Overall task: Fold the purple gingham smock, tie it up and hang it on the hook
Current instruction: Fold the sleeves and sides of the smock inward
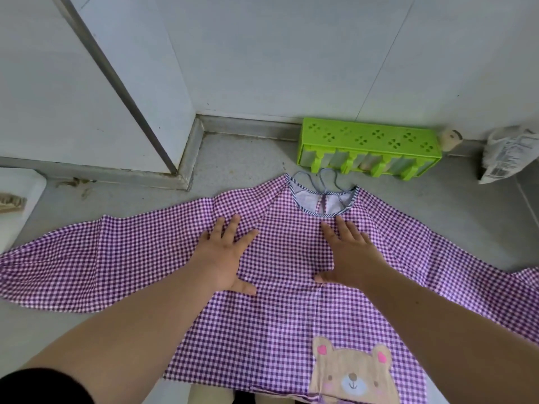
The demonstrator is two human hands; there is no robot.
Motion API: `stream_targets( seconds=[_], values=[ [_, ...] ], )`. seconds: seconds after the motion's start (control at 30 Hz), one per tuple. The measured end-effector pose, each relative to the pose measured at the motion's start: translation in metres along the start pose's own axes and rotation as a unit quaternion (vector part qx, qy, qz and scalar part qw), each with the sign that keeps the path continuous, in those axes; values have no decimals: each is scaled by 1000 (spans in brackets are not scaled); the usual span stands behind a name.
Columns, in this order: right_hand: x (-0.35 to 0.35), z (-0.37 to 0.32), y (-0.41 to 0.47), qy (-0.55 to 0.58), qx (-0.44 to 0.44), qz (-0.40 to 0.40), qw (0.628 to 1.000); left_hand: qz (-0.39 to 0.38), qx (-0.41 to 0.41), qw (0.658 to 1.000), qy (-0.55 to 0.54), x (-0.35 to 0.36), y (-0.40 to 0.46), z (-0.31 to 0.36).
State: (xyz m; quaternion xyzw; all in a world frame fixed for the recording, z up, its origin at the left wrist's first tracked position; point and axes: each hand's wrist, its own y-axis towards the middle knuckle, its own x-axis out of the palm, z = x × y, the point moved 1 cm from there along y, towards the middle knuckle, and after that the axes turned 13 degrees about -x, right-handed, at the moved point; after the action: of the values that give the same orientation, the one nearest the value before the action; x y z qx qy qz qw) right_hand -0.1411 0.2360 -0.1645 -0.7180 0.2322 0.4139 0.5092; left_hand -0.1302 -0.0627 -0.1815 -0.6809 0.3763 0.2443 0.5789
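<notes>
One purple gingham smock lies spread flat on the grey bench, filling the middle and lower part of the frame. Its two sleeves stretch outward, one toward the left edge and one toward the right edge. The striped neckline sits at upper centre, with thin ties looped just above it. One bear patch shows at the lower right of the garment.

Two hands rest on the chest of the smock, both palm down with fingers spread and straight. The left hand presses the fabric left of centre; the right hand presses it right of centre, just below the neckline. Neither one pinches the cloth.

One green plastic rack with clover-shaped cut-outs stands against the wall at upper right, just beyond the neckline. One crumpled white bag leans at the far right edge. One white board lies at the left edge.
</notes>
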Motion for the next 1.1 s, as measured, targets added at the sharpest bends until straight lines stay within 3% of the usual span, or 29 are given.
stream_targets(
  seconds=[0.17, 0.3, 0.63, 0.77, 0.87, 0.93, 1.0, 1.1],
  values=[
    [-17, -73, 7, 12, -67, 42, 997, 13, 20, 1000, -16, -5, -2, -2],
    [-5, -115, 21, 23, -39, -26, 999, 35, 41, 998, -29, -2, -17, -30],
    [-15, -119, 33, -3, -31, -44, 999, 24, -120, 986, -116, 64, -72, -153],
    [-19, -121, 39, -14, -26, -55, 998, 94, -186, 970, -129, 72, -86, -179],
    [-21, -123, 42, -12, -22, -56, 998, 131, -283, 929, -200, 79, -89, -192],
    [-22, -124, 41, -13, -22, -54, 998, 139, -356, 876, -294, 82, -90, -199],
    [-21, -125, 42, -16, -22, -55, 998, 119, -405, 816, -394, 86, -94, -204],
    [-20, -125, 43, -18, -21, -55, 998, 41, -414, 736, -534, 98, -95, -198]
  ],
)
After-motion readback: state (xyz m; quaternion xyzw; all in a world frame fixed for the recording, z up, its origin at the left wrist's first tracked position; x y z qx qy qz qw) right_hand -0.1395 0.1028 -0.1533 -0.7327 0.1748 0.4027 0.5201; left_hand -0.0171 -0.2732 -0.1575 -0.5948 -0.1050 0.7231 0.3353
